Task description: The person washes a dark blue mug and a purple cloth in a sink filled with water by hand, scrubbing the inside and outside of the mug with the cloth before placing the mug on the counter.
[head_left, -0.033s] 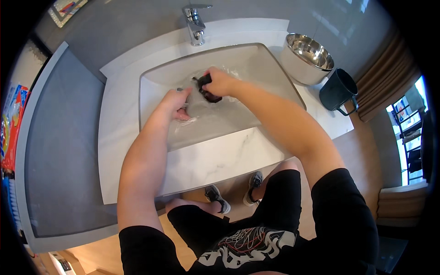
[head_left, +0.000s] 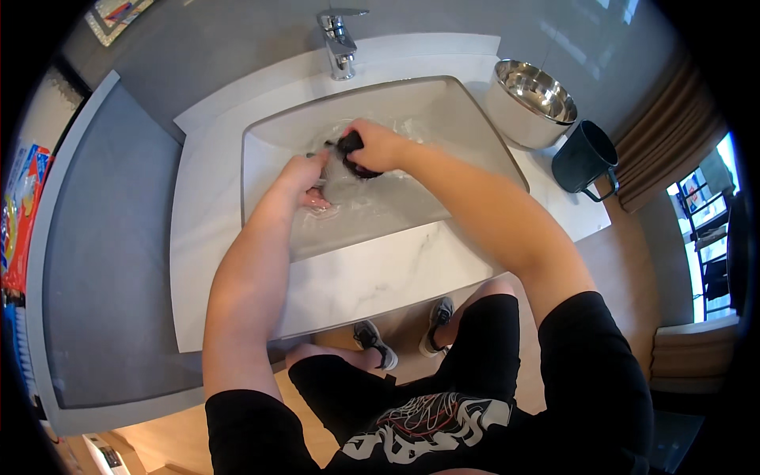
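Observation:
Both of my hands are in the water of a pale rectangular sink (head_left: 427, 214). My right hand (head_left: 378, 148) is closed on a dark, soft-looking black thing (head_left: 348, 144), perhaps a cloth or a scrubber; its exact kind does not show. Beside it, my left hand (head_left: 305, 176) curves with thumb and fingers around the edge of a greyish, see-through thing (head_left: 342, 179) that blurs into the water. Ripples and foam surround both hands. Part of the left fingers is under water, and the black thing's lower part lies against the see-through one.
A chrome faucet (head_left: 340, 51) rises behind the sink. On the white marbled counter (head_left: 372, 277), a shiny metal bowl (head_left: 532, 103) and a dark green mug (head_left: 584, 158) stand at the right. A grey panel (head_left: 111, 253) borders the left side. Brown curtains (head_left: 673, 134) hang farther right.
My right hand and the black thing have shifted slightly left, closer to my left hand. The ripples differ; my left hand has barely moved.

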`<move>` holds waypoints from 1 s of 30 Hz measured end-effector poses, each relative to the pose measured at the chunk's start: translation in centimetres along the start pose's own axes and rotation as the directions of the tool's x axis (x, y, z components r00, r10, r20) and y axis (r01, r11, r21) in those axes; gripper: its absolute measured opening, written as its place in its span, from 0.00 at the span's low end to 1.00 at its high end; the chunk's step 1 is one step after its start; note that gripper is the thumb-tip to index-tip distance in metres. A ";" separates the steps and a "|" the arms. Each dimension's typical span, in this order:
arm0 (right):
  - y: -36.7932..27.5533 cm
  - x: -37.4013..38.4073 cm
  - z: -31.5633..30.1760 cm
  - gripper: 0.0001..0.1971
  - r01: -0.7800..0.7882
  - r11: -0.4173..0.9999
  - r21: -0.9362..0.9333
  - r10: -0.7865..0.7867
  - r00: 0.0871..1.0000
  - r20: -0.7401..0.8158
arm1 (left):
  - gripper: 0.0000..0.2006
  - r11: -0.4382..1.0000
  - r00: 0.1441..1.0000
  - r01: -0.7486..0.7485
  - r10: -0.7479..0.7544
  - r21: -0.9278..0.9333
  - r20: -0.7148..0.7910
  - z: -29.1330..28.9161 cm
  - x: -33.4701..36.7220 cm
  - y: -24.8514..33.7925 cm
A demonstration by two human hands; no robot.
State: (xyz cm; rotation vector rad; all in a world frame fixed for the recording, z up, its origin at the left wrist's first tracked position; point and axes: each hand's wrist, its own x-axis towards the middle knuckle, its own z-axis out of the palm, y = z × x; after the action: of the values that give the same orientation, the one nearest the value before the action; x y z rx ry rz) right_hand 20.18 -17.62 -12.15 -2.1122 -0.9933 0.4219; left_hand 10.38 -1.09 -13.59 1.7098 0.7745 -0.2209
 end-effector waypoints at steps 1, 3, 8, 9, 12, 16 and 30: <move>-1.2 -0.9 0.1 0.20 0.009 1.000 -0.001 -0.009 1.000 0.005 | 0.23 0.999 1.000 0.016 -0.017 -0.035 -0.023 -0.4 0.3 -0.4; -3.1 -2.4 -0.6 0.20 0.248 0.952 0.177 -0.273 0.953 0.133 | 0.23 0.997 0.999 0.026 -0.029 -0.074 -0.045 -1.2 0.6 -0.8; -2.1 -1.7 0.1 0.22 0.541 0.831 0.126 -0.555 0.797 0.238 | 0.22 0.994 0.987 0.035 -0.017 -0.106 0.160 -1.3 0.8 -0.9; -1.5 -1.3 0.1 0.21 0.530 0.848 0.001 -0.522 0.835 0.176 | 0.22 0.994 0.986 0.038 -0.019 -0.107 0.167 -0.7 0.4 -0.6; 0.2 -0.1 0.3 0.20 0.375 0.914 -0.154 -0.382 0.924 -0.022 | 0.21 0.998 0.997 -0.034 0.037 -0.056 0.062 0.5 -1.3 0.5; 2.9 1.3 -0.1 0.20 -0.116 0.981 -0.154 0.086 0.978 -0.192 | 0.20 1.000 0.994 -0.012 0.015 -0.027 0.110 0.7 -1.1 0.5; 2.0 -0.5 -1.8 0.17 -0.319 0.788 -0.526 0.449 0.883 0.136 | 0.20 0.986 0.984 -0.073 0.096 -0.150 0.148 -1.8 -1.4 0.5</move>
State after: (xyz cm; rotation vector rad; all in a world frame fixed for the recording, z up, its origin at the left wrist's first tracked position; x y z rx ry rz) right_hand 21.88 -19.72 -12.45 -2.8058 -0.8602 0.7228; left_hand 9.22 -0.01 -11.90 1.5652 0.5880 -0.2304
